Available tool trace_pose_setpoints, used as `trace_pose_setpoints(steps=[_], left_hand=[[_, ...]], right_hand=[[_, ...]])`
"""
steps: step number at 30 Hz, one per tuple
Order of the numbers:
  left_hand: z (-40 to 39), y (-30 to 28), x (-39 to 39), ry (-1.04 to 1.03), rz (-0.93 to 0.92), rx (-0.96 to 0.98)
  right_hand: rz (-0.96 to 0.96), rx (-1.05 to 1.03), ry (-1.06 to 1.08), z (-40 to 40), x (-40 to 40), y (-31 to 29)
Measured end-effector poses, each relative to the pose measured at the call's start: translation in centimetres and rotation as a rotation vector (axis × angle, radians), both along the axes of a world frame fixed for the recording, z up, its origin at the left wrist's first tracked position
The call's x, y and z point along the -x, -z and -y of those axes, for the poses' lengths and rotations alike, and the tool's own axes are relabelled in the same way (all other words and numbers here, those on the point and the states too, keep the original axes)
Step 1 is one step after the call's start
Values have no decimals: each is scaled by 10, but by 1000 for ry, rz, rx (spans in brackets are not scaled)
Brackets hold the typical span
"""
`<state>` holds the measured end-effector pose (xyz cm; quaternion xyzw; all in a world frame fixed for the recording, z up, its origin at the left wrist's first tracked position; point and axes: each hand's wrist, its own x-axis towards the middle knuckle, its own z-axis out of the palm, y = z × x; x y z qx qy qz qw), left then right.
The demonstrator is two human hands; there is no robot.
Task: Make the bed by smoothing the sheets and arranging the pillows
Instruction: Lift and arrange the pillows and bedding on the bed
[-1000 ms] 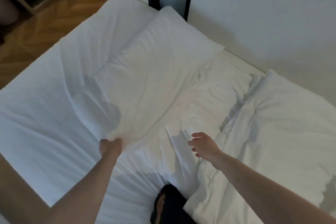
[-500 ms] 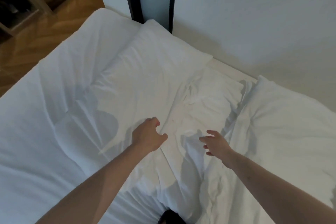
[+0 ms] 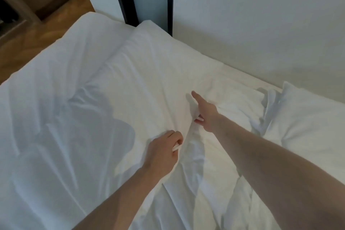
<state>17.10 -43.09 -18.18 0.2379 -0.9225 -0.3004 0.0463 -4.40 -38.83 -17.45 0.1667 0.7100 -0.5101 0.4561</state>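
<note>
Left pillow (image 3: pixel 141 84): lying diagonally toward the headboard wall, directly ahead of both hands. Left hand (image 3: pixel 162 152) pinching its near edge; right hand (image 3: pixel 205 114) gripping farther along, forefinger extended.

A wooden floor (image 3: pixel 37 43) beside a white wall (image 3: pixel 261 24).

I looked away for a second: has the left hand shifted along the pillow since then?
Yes. The left hand gripped the pillow's near corner; now it pinches fabric further right, closer to the right hand and the wall.
</note>
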Motion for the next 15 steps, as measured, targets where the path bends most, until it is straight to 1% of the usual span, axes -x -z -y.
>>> trace_pose_setpoints(steps=[1,3,5,7,9,10,11,13,14,15], left_hand=[[-1,-5,-3,12,-60,-10],[-3,-14,-8,81,-155,-9],[-4,-23,-11,141,-226,-19],[1,-32,-11,111,-311,-19],[7,-37,-10,29,-324,-9],[8,-35,-8,7,-266,-7],[8,-30,-7,16,-156,-3],[7,-15,-10,124,127,-19],[6,-6,-15,188,248,-41],[5,1,-19,236,329,-58]], right_hand=[[18,29,37,11,-1,0],[-5,97,96,35,-7,-10],[-44,161,101,62,-11,-27],[-19,263,57,84,-14,-51],[22,331,13,95,-15,-64],[19,318,11,94,-12,-62],[-1,269,17,88,-10,-56],[-77,80,-8,67,-4,-35],[-102,-20,-41,53,-3,-23],[-119,-107,-30,38,-3,-14]])
